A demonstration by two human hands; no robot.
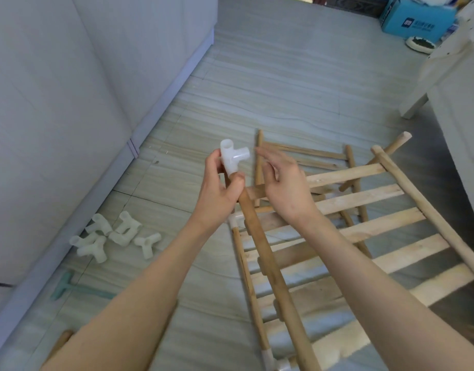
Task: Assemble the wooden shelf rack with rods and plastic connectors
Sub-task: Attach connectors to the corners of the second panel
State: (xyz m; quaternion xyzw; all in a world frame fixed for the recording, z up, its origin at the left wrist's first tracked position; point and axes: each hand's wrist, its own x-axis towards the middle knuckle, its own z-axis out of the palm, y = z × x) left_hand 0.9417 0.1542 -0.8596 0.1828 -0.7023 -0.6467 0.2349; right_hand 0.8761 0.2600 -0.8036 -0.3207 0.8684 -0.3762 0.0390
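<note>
My left hand [222, 187] grips the top of a wooden rod [268, 258] that forms one side rail of a slatted shelf panel [364, 226]. A white plastic connector [234, 156] sits on the rod's end, just above my fingers. My right hand [284, 180] hovers beside the connector with fingers straight, blurred by motion and holding nothing. Another slatted panel [305, 156] lies flat on the floor behind. A thin rod [250, 287] with white connectors at its ends lies under the held panel.
Several loose white connectors [115, 234] lie on the tiled floor at the left, near a grey cabinet [70, 103]. A pale green tool [64, 286] lies closer to me. White furniture [449, 76] stands at the right, a blue box [417, 17] at the back.
</note>
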